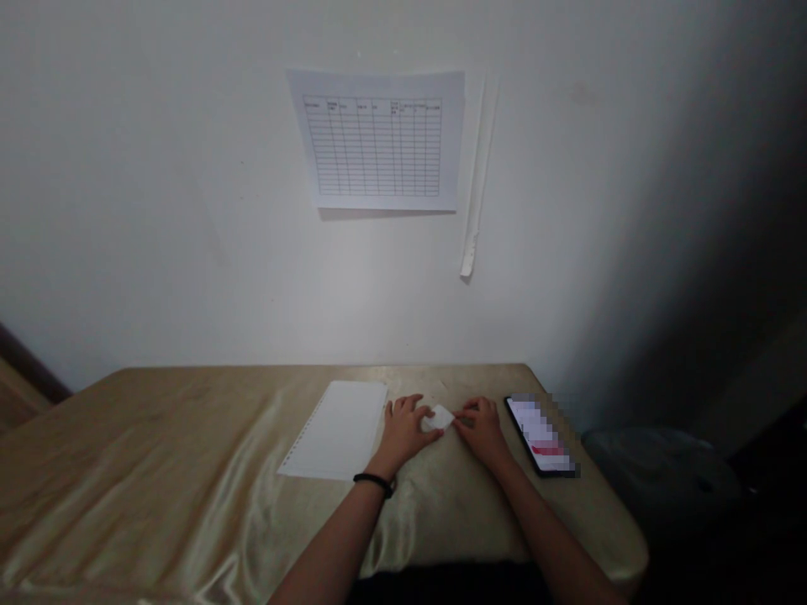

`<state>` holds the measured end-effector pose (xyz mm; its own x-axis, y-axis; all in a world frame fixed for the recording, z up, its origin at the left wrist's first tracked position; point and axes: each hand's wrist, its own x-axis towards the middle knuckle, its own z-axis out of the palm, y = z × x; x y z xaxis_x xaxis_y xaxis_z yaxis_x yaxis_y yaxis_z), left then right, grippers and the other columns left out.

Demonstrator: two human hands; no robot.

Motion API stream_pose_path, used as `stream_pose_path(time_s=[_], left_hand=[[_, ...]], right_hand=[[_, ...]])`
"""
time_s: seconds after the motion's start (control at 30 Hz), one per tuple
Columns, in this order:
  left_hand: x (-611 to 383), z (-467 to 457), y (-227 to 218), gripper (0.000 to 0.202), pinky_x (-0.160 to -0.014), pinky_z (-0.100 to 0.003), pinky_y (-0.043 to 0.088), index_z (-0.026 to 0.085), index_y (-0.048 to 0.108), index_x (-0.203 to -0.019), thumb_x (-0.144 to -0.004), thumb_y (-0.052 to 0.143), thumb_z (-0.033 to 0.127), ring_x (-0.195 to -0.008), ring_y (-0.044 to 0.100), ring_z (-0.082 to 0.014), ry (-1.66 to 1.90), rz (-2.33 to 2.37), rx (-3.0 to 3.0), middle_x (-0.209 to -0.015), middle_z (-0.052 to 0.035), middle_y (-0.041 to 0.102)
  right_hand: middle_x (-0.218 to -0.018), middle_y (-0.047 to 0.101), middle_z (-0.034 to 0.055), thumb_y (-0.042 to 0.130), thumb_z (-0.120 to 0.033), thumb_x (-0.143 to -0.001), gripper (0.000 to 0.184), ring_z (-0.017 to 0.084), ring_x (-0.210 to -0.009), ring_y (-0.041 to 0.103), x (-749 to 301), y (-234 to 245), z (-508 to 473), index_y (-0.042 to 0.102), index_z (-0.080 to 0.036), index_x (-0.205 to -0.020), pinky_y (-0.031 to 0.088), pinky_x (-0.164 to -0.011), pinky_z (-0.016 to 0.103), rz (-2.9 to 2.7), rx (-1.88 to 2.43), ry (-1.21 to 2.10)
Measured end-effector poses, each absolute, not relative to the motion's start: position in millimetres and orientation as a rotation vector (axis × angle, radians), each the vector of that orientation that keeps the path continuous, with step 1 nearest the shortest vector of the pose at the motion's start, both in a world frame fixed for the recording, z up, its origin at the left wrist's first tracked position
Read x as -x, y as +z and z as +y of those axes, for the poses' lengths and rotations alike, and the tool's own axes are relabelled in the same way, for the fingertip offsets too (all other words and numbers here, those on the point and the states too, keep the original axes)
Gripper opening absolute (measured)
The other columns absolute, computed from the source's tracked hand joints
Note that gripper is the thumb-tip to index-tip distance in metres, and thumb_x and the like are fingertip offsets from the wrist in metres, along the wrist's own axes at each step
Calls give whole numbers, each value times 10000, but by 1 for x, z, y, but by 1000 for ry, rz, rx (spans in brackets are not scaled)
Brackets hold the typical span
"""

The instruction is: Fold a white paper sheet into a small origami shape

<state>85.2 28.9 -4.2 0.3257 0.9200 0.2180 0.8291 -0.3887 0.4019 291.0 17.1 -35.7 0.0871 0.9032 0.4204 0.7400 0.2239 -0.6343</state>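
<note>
A small folded piece of white paper (440,416) lies on the cloth-covered table between my two hands. My left hand (407,427), with a black band at the wrist, grips its left side between thumb and fingers. At the paper's right corner, the thumb and fingertips of my right hand (482,427) pinch the edge. Just left of my left hand is a flat white loose-leaf sheet (337,428) with punched holes along its left edge. To the right of my right hand rests a phone (542,437) with its screen lit and partly blurred out.
A shiny gold-beige cloth (189,470) covers the table and wrinkles at the left. The table's back edge meets a pale wall, where a printed table sheet (378,143) and a narrow paper strip (474,202) hang. A dark bulky object (661,475) stands beyond the right edge.
</note>
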Motion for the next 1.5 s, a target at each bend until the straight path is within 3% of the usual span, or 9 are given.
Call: stream_pose_path(time_s=[0.1,0.23,0.4,0.87,1.2,1.5], left_hand=[[-84,29,-3,425,-1161,-550,202,316,752,-1047,-793,682,650,-1361,406,-310,630,1581,-2374,-1459,-55,531],[-82,30,-1,306,-1166,-537,221,347,759,-1078,-861,662,539,-1359,418,-295,597,1590,-2360,-1456,-43,532],[-81,33,-2,326,-1173,-547,211,407,732,-1163,-840,718,448,-1373,404,-311,553,1584,-2364,-1467,-43,515],[-78,36,-4,333,-1159,-482,269,419,738,-1158,-829,726,477,-1348,435,-305,577,1589,-2370,-1460,-38,524],[-78,36,-6,334,-1150,-468,288,416,740,-1155,-824,737,462,-1340,440,-307,586,1573,-2372,-1463,-28,528],[-78,37,-6,334,-1156,-488,277,421,742,-1149,-819,738,474,-1343,441,-316,581,1578,-2376,-1464,-27,532]], right_hand=[[-987,630,93,725,-267,-771,59,260,-1038,542,-291,-33,15,766,-232,-749,452,-973,401,-1690,1536,252],[-980,639,83,720,-248,-750,104,259,-1053,547,-290,-29,12,719,-236,-647,450,-985,396,-1735,1509,268],[-1001,634,68,723,-228,-739,39,250,-1062,547,-289,-26,11,744,-249,-713,443,-1005,397,-1746,1504,288],[-1038,657,46,772,-231,-698,73,245,-1124,519,-289,-13,1,731,-260,-645,399,-1065,418,-1840,1452,511],[-997,626,66,752,-216,-727,49,243,-1053,543,-288,-18,10,763,-258,-705,445,-997,384,-1784,1497,393],[-1056,596,114,712,-321,-821,111,287,-1053,531,-286,-24,16,807,-281,-863,446,-964,423,-1758,1612,183]])
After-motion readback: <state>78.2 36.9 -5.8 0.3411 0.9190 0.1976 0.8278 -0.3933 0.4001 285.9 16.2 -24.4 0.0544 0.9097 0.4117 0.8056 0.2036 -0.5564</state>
